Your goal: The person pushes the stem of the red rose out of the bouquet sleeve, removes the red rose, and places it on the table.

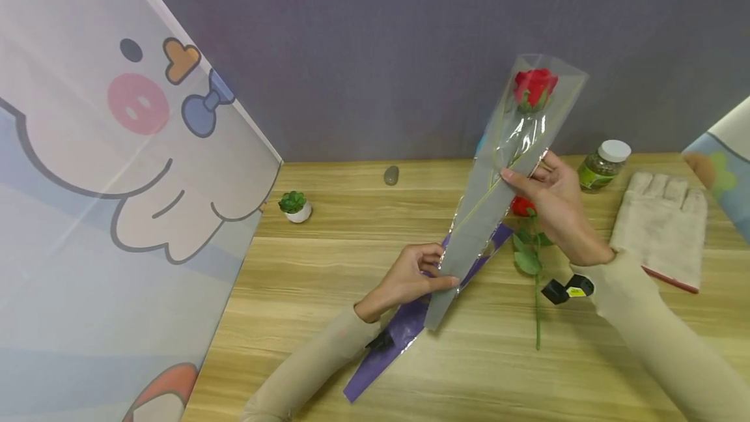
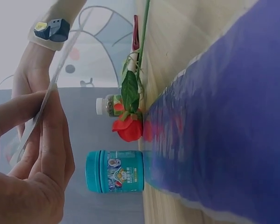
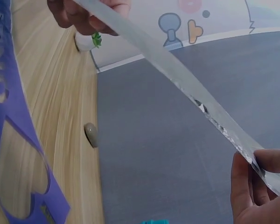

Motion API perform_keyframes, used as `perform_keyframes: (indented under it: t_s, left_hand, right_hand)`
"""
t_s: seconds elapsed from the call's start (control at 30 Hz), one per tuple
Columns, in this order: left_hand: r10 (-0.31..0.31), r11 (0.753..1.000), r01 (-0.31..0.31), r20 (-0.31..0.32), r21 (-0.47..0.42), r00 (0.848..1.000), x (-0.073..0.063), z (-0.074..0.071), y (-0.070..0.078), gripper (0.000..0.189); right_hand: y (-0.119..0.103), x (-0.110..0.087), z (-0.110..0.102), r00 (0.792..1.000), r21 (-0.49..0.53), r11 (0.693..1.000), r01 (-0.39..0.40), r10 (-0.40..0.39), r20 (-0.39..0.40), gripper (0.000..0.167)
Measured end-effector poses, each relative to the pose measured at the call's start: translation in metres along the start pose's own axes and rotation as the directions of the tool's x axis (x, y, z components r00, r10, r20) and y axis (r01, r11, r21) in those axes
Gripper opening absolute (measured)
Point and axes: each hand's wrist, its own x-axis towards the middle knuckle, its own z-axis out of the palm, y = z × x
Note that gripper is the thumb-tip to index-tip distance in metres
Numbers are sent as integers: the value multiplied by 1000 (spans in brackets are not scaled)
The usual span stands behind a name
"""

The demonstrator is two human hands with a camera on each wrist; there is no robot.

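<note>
In the head view, I have the wrapped rose [image 1: 535, 88] held up off the wood-grain counter [image 1: 469, 376], tilted with its bloom up and to the right, inside a grey-and-clear sleeve [image 1: 476, 217]. The left hand [image 1: 413, 275] has its grip closed on the narrow lower part, thumb across the front; the right hand [image 1: 559, 210] holds the side edge about midway, below the bloom, thumb on the front. Beneath the sleeve lies a purple wrapper [image 1: 375, 360], and to its right a loose red rose [image 1: 528, 259] on a leafy stem. A white-lidded jar [image 1: 599, 171] and a pale glove [image 1: 662, 233] sit farther right.

The left wrist view gives me the sleeve nearly edge-on, a thin film between thumb and fingers with hardly any gap. A turquoise tub [image 2: 116, 171] stands near the loose bloom.

In the right wrist view I see the sheet stretching between both hands, the right grip pinching its shiny border. I'd judge it very light and slick, soft apart from the stem, and quick to crease under a hard squeeze. The petals look the fragile part; I can't tell whether they're real. I'd hold it much as here: one light pinch low, another along the edge below the flower.
</note>
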Motion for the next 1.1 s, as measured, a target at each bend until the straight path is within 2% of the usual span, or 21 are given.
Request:
perform_keyframes:
  t_s: [0.17,0.4,0.63,0.87,1.1]
  left_hand:
    - [1,1000,-1,5,-25,1000,1,0,-1,26]
    - [-20,999,20,1,-26,1000,3,-4,1,37]
    - [-15,999,15,8,-29,1000,6,-4,3,36]
    - [-29,998,30,10,-58,1000,9,0,4,38]
    - [-44,999,44,19,-32,999,11,3,5,43]
  right_hand:
    - [1,-1,-3,1000,-15,1000,1,-1,2,41]
    - [-1,-3,-7,1000,-80,997,12,-14,-26,42]
    - [1,-4,-8,1000,-143,990,11,-14,-17,44]
    - [3,-5,-10,1000,-122,992,12,-16,-26,43]
    - [7,-6,-12,1000,-95,995,-18,16,-26,48]
